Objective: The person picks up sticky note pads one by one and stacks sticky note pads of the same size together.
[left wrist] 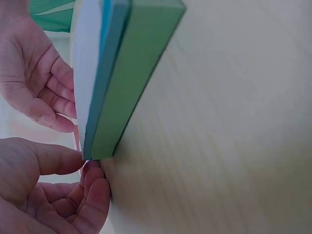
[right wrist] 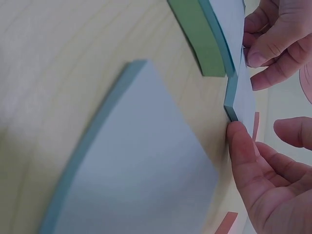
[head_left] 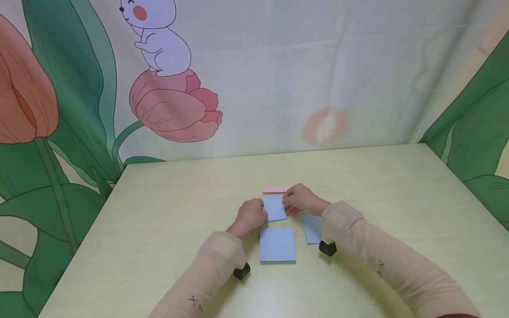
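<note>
A small blue note pad [head_left: 275,208] lies between the two hands. My left hand [head_left: 252,215] has its thumb and curled fingers close together at the pad's left edge. At the right edge, a fingertip of my right hand [right wrist: 273,180] touches the pad's side, the thumb held apart from it. Nearer to me is a larger blue pad [head_left: 277,245] with a thick green layer [left wrist: 139,73] beneath. Another blue pad [head_left: 312,229] lies beside it, partly covered by my right forearm. A pink piece [head_left: 295,210] shows under my right hand.
Behind the hands lies a pink strip-shaped pad [head_left: 274,190], its right end hidden by my right hand. A printed curtain [head_left: 258,79] with flowers and an animal hangs along the pale table's [head_left: 167,198] back edge. Black wrist cameras [head_left: 328,248] sit under the sleeves.
</note>
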The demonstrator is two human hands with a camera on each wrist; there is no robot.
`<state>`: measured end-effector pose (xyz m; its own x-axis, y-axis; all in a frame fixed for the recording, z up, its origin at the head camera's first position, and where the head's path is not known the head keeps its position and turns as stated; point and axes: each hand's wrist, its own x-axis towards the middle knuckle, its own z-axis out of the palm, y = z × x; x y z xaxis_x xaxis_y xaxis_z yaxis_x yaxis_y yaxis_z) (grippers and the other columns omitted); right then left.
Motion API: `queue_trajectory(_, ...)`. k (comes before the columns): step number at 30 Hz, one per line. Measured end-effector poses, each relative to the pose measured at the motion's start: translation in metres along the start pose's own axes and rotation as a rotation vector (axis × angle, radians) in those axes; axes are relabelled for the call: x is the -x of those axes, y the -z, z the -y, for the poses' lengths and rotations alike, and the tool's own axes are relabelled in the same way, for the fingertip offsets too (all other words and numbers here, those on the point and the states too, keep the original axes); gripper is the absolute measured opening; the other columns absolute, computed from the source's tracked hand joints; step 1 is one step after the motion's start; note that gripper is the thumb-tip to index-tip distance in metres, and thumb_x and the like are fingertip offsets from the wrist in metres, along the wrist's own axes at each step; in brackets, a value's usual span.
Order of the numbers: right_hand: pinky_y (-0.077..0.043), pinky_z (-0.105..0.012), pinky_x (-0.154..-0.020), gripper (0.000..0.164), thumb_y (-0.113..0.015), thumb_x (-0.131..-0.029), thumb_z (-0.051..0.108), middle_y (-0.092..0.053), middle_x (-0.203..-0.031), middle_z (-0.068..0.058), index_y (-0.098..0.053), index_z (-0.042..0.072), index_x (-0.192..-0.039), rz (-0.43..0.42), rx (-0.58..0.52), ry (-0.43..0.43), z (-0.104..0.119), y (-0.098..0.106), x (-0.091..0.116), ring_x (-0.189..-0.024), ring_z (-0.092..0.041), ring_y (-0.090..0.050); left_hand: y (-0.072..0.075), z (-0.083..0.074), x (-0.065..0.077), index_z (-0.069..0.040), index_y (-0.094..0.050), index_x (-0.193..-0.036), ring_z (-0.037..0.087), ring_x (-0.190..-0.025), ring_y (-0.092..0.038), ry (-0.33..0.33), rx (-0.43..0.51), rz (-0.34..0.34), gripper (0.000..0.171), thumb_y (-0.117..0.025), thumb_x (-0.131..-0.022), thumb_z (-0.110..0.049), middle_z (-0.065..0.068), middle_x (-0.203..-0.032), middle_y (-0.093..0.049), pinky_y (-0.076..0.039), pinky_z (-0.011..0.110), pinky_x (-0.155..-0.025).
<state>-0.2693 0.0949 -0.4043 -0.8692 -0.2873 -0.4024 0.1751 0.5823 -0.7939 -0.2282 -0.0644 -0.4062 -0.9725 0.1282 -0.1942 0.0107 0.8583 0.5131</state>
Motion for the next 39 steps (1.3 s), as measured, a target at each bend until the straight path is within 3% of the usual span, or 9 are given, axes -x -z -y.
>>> queue_trajectory(9, -0.051, -0.025, -0.060, 0.018, -0.054, -0.084, 0.008, -0.060, -0.079, -0.009, -0.059, -0.005, -0.095, 0.012, -0.056, 0.014, -0.004, 0.000, -0.002, -0.060, -0.012, -0.057, 0.001, -0.003, 0.000, 0.000, -0.056, -0.083, 0.017, -0.058, -0.043, 0.016, 0.001, 0.008, 0.008, -0.051, -0.080, -0.005, 0.007, -0.069, -0.049, -0.032, 0.022, -0.049)
queue_trajectory(22, -0.051, -0.024, -0.059, 0.018, -0.055, -0.083, 0.009, -0.060, -0.078, -0.009, -0.059, -0.004, -0.095, -0.022, -0.045, -0.040, -0.002, 0.000, 0.001, -0.059, -0.013, -0.057, -0.001, -0.006, -0.001, 0.001, -0.058, -0.089, 0.017, -0.058, -0.045, 0.036, 0.013, 0.011, 0.013, -0.051, -0.080, -0.005, 0.008, -0.072, -0.052, -0.033, 0.022, -0.048)
queue_trajectory(26, -0.049, -0.023, -0.054, 0.015, -0.056, -0.081, 0.011, -0.055, -0.071, -0.006, -0.058, -0.001, -0.091, -0.061, 0.014, -0.062, 0.003, -0.003, 0.005, -0.055, -0.013, -0.054, -0.002, -0.005, 0.000, 0.001, -0.057, -0.086, 0.017, -0.058, -0.043, 0.021, 0.008, -0.003, 0.011, -0.050, -0.079, -0.004, 0.008, -0.071, -0.052, -0.032, 0.022, -0.048)
queue_trajectory(30, -0.045, -0.023, -0.048, 0.017, -0.059, -0.079, 0.016, -0.047, -0.064, -0.002, -0.056, 0.002, -0.089, -0.075, 0.117, -0.063, 0.007, -0.005, 0.007, -0.048, -0.013, -0.049, 0.000, 0.000, 0.002, 0.002, -0.056, -0.095, 0.016, -0.061, -0.043, 0.023, 0.010, 0.005, 0.017, -0.050, -0.079, -0.004, 0.009, -0.081, -0.055, -0.033, 0.022, -0.052)
queue_trajectory(33, -0.044, -0.024, -0.047, 0.021, -0.060, -0.078, 0.020, -0.047, -0.067, -0.002, -0.053, 0.003, -0.090, -0.068, 0.175, -0.071, 0.009, -0.007, 0.004, -0.047, -0.013, -0.047, 0.003, 0.006, 0.003, 0.002, -0.055, -0.102, 0.017, -0.066, -0.045, 0.035, 0.011, 0.006, 0.024, -0.051, -0.080, -0.004, 0.011, -0.092, -0.058, -0.036, 0.023, -0.057)
queue_trajectory(39, -0.040, -0.023, -0.041, 0.027, -0.062, -0.077, 0.024, -0.046, -0.069, -0.004, -0.048, 0.004, -0.090, -0.045, 0.270, -0.075, 0.013, -0.011, 0.000, -0.043, -0.014, -0.042, 0.011, 0.021, 0.008, 0.000, -0.056, -0.102, 0.020, -0.075, -0.050, 0.033, 0.001, -0.020, 0.025, -0.050, -0.079, -0.006, 0.012, -0.102, -0.060, -0.043, 0.029, -0.068)
